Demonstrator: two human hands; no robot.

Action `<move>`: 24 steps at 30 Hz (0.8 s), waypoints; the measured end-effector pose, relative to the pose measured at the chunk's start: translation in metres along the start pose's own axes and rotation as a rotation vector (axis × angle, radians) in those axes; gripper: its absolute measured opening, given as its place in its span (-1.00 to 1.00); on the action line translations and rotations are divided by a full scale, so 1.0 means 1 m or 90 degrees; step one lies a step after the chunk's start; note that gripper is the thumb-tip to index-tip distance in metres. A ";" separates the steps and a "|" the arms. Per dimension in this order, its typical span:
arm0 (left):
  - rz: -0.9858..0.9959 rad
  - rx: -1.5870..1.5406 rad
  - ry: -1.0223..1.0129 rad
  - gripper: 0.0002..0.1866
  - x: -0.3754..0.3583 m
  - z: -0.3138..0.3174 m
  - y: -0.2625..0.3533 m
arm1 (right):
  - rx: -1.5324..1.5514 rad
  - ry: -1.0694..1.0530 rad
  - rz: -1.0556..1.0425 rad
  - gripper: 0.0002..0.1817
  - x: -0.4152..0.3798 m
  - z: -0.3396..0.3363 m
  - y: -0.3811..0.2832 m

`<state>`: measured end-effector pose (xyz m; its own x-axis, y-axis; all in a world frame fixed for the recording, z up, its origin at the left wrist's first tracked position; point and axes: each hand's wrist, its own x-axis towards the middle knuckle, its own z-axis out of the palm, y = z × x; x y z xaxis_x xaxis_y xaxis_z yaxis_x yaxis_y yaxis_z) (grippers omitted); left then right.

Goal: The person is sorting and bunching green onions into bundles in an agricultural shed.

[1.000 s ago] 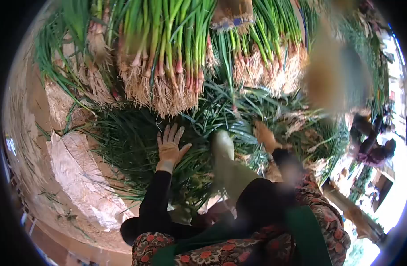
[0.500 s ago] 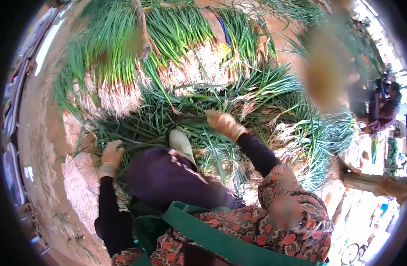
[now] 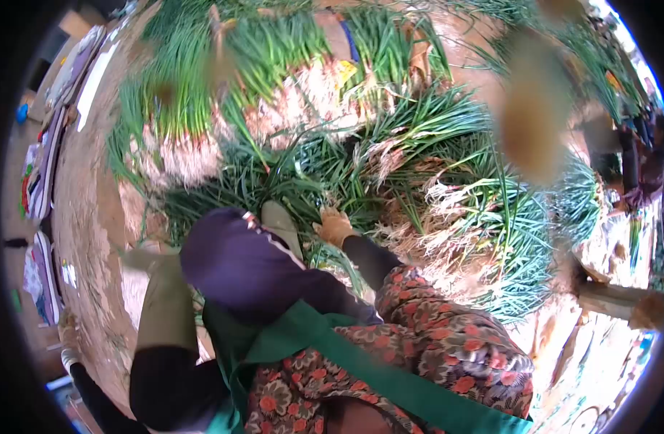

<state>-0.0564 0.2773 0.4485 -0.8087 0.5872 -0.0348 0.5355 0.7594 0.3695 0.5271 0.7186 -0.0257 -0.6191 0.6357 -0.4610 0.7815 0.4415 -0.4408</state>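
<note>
My right hand (image 3: 335,227), in a tan glove, rests on loose green onion leaves (image 3: 303,199) beside my shoe (image 3: 280,220); its thumb stands apart from the fingers, and no item shows in its grasp. Far out at the lower left, my left hand (image 3: 68,331) is over the dirt floor, its gloved fingers too blurred to read. In front lie sorted green onions (image 3: 180,108) with pale roots, and another row (image 3: 303,90) beside them. Looser onions with tangled roots (image 3: 448,199) spread to the right.
Folded cloths or mats (image 3: 46,278) line the left edge. A wooden beam (image 3: 610,300) juts in at the right, below a person in dark clothes (image 3: 647,170). My knees, one dark and one with an olive boot (image 3: 162,304), take up the near ground.
My left hand has moved from beside my knee out to the lower left. My right hand has come down and left, nearer my shoe. My body and the view have shifted, exposing the olive boot.
</note>
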 end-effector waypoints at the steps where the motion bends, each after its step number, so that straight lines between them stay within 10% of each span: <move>1: 0.002 0.007 -0.020 -0.61 -0.002 0.015 -0.003 | 0.005 -0.080 -0.017 -0.31 -0.001 -0.017 -0.010; 6: -0.132 -0.047 -0.186 -0.60 -0.120 0.136 -0.001 | 0.006 -0.095 -0.081 -0.51 -0.001 -0.011 0.030; 14: -0.441 -0.573 -0.485 -0.57 -0.268 0.547 -0.117 | -0.062 -0.076 -0.009 -0.51 -0.055 -0.076 0.101; 17: -0.133 -0.191 -0.523 -0.63 -0.259 0.559 -0.118 | -0.068 -0.084 0.008 -0.51 -0.079 -0.112 0.107; 19: -0.383 -0.273 -0.433 -0.63 -0.249 0.549 -0.105 | -0.082 -0.091 0.017 -0.51 -0.093 -0.140 0.108; 20: -0.312 -0.356 -0.421 -0.64 -0.248 0.559 -0.131 | -0.093 -0.100 0.013 -0.51 -0.098 -0.154 0.106; 21: -0.409 -0.811 -0.286 -0.66 -0.252 0.614 -0.181 | -0.097 -0.105 0.017 -0.51 -0.105 -0.172 0.102; 24: -0.327 -0.432 -0.352 -0.66 -0.229 0.577 -0.161 | -0.131 -0.097 0.027 -0.51 -0.140 -0.208 0.081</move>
<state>0.1831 0.1820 -0.1389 -0.5837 0.4121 -0.6996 -0.2365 0.7380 0.6320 0.6931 0.7969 0.1632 -0.5777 0.5603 -0.5935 0.7965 0.5461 -0.2597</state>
